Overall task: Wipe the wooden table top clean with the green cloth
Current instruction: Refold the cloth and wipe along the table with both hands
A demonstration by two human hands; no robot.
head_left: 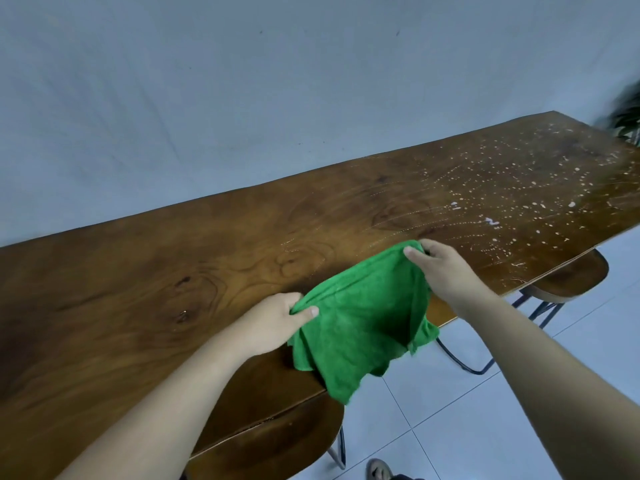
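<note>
green cloth (360,317) is hanging between left hand (277,323) and right hand (443,271), both pinching corners; bunching risks missing counter (173,271) droplets (519,188).

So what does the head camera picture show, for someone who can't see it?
Two hands, left hand and right hand, hold up a green cloth over a wooden table with white specks at its far right end.
</note>
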